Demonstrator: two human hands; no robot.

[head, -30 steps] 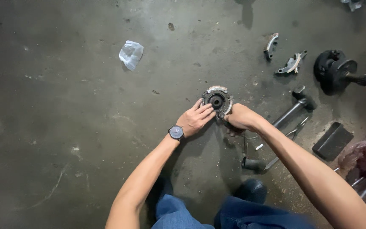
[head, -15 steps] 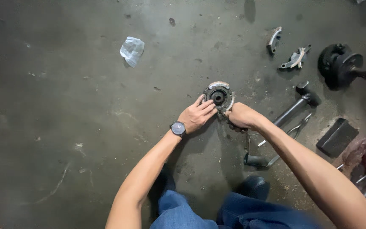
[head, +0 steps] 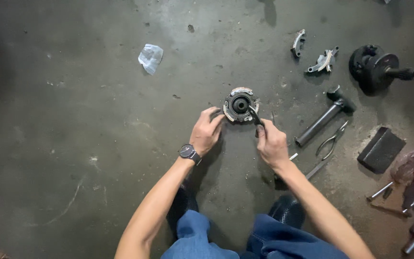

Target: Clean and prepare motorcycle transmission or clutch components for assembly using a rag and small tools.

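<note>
- Since the earlier picture the right hand (head: pixel 271 143) has drawn back from the round metal part (head: pixel 239 104); before, both hands pressed close against it, and now only a thin dark tool (head: pixel 254 116) in that hand reaches its rim at about 4 o'clock.
- The left hand (head: pixel 207 132) has also eased off a little: its fingertips are bent and loosely together, touching or almost touching the part's edge at about 8 o'clock; I cannot tell whether they grip it.
- The right hand's fingers are closed on the tool, thumb on top.
- The round metal part lies flat on the concrete floor (head: pixel 73 96), at 12 o'clock from the hands, with a dark hub in the middle and curved pale pieces around the rim.
- Two similar curved pieces (head: pixel 299 42) (head: pixel 324 60) lie loose at 2 o'clock from the part, so by my reading some pieces are already off and the rest remain mounted; the work looks partway through.
- At 3 o'clock from the part lie a dark socket handle (head: pixel 324 117) and pliers (head: pixel 331 140); further out, a black block (head: pixel 380 149).
- A heavy black hub with a shaft (head: pixel 374 69) sits at 2 o'clock, well apart.
- A crumpled clear wrapper (head: pixel 150 57) lies at 10 o'clock, well apart.
</note>
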